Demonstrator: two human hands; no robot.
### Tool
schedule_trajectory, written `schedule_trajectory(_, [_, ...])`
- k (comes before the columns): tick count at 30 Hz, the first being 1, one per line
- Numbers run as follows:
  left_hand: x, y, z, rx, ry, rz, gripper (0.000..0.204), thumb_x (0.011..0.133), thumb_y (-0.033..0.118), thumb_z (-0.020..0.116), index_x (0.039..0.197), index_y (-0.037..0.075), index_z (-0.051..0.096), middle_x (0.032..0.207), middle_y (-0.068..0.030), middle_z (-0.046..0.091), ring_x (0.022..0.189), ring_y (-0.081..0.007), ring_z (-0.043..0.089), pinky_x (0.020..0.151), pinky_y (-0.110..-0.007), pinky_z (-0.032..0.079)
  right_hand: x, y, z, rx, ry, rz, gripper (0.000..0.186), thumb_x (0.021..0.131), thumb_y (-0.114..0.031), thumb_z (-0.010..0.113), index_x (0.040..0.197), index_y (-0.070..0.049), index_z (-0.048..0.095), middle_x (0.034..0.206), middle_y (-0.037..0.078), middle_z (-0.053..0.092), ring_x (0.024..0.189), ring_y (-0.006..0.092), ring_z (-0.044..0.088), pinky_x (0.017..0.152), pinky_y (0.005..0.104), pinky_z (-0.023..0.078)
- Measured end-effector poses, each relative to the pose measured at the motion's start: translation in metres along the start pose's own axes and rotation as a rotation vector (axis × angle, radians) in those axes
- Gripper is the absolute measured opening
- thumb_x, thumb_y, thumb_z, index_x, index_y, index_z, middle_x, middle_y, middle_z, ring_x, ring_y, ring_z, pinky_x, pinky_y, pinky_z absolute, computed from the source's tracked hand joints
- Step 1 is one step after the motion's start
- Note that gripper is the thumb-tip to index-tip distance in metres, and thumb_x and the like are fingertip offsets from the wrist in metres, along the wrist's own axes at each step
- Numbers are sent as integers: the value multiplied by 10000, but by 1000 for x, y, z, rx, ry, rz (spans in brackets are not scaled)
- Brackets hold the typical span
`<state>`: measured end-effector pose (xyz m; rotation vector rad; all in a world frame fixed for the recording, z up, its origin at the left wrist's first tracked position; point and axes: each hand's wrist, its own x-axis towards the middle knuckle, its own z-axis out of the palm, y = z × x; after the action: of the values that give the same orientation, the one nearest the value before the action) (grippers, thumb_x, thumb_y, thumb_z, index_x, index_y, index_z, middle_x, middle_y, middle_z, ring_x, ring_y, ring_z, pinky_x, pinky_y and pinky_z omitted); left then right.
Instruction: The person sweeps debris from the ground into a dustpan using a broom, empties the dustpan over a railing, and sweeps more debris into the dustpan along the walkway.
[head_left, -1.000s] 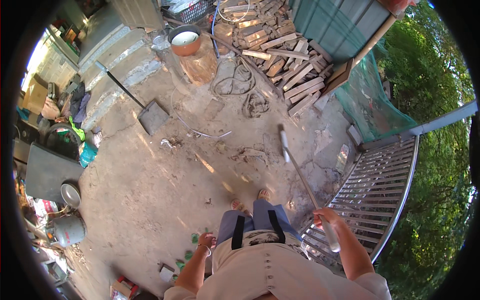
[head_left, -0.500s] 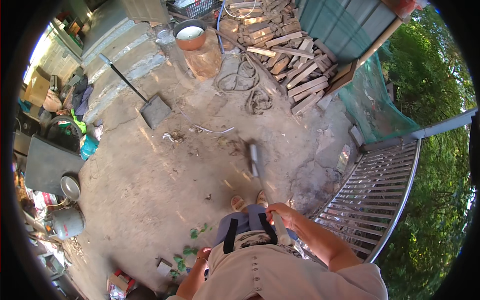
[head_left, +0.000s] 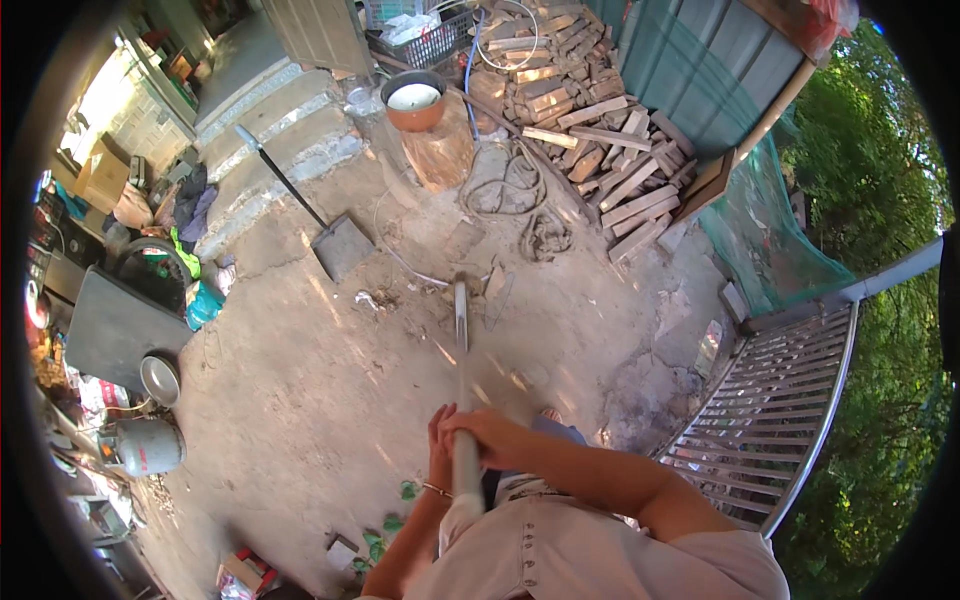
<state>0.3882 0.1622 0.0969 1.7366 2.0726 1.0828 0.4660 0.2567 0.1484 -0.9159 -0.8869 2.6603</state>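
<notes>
My right hand (head_left: 482, 432) is closed round the pale handle (head_left: 465, 465) of a long-handled tool. My left hand (head_left: 441, 440) is closed at the same handle, on its left side, partly hidden behind the other hand. The tool's narrow greyish head (head_left: 461, 315) lies out on the dusty concrete, its lower part blurred. Up and to the left of it a flat black shovel (head_left: 342, 250) with a long handle lies on the ground. A thin pale hose (head_left: 410, 268) and coiled ropes (head_left: 500, 190) lie beyond the head.
At the back are split firewood (head_left: 625, 170), an orange pot (head_left: 414, 115) on a stump (head_left: 437, 165) and steps (head_left: 270, 140). A metal railing (head_left: 775, 390) and green netting (head_left: 760, 250) line the right. A grey gas cylinder (head_left: 148, 448) and clutter stand at the left.
The tool has swung leftward to the middle of the view. My left hand has risen from my side onto the handle beside my right hand. The surroundings have shifted slightly rightward in view.
</notes>
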Motion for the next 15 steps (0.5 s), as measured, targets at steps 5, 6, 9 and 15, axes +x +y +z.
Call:
schedule_trajectory(5, [16,-40,2,-768,309,-482,374,677,144,589,1013,20,482,1115,-155,455,988,-279,458,829,-371,398,33,-18,9,-77,-277,583,321,811,-354,466,824,-42,540,696,30,519,587,110,524,499,258,456])
schedule_trajectory(6, [18,-52,3,-797,333,-523,362,677,144,589,1002,21,487,1113,-153,459,981,-279,462,824,-369,401,39,-21,0,-76,-281,578,321,811,-354,466,824,-42,540,696,30,519,587,110,524,499,258,456])
schedule_trajectory(9, [27,-84,2,-213,154,-350,157,701,36,543,857,37,523,942,-106,540,920,-204,499,731,-276,424,66,-16,-35,-68,-238,702,383,814,-412,457,1023,-98,524,650,11,467,622,127,545,511,251,462])
schedule_trajectory(15, [62,-133,-5,-380,638,-800,128,669,-30,428,760,-15,516,795,-100,562,801,-184,512,761,-297,397,170,18,-203,9,146,728,250,766,-263,563,896,-57,507,685,56,516,617,163,559,537,279,486])
